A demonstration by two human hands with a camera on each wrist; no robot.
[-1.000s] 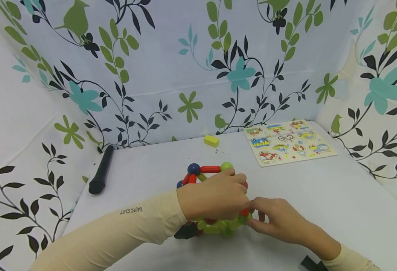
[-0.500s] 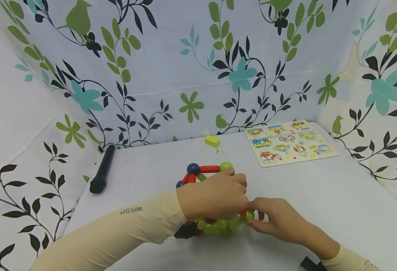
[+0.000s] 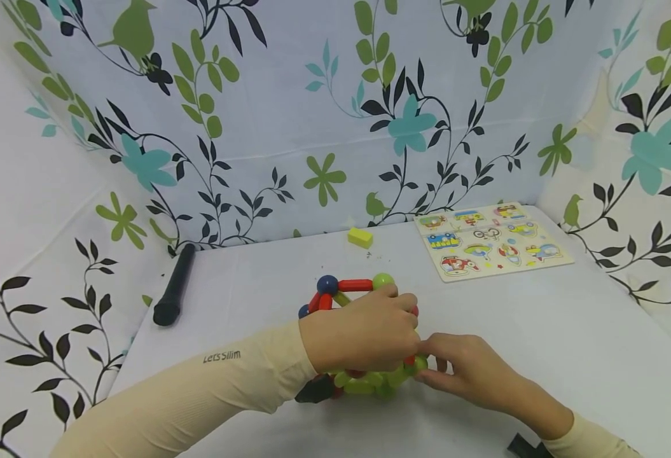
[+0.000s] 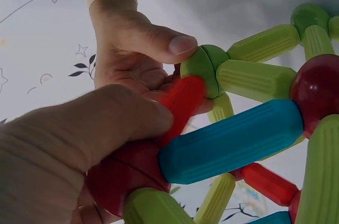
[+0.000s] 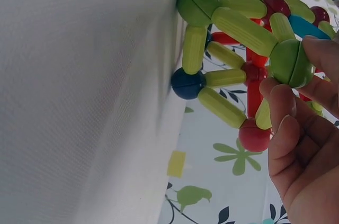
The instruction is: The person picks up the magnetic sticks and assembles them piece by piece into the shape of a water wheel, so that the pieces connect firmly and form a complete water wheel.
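Observation:
A frame of magnetic building rods and balls (image 3: pixel 355 285) stands at the middle of the table, partly hidden behind my left hand (image 3: pixel 364 331). That hand reaches over it; its thumb lies on a red rod (image 4: pixel 183 107) beside a dark red ball (image 4: pixel 127 173), fingers mostly hidden. From the right, my right hand (image 3: pixel 472 372) pinches a green ball (image 5: pixel 291 64) at a corner between thumb and fingers. The red rod's far end meets this green ball. A blue rod (image 4: pixel 233 142) and several lime rods (image 5: pixel 243 28) join other balls.
A black microphone (image 3: pixel 173 286) lies at the table's left. Toward the back are a yellow block (image 3: pixel 360 238) and a picture puzzle board (image 3: pixel 492 242). Patterned cloth (image 3: pixel 243 114) hangs behind the table. A black object (image 3: pixel 315 389) shows beneath the left wrist.
Both hands keep their places on the frame, with only a very slight shift of the right fingers and the corner green ball. The head view drifts slightly.

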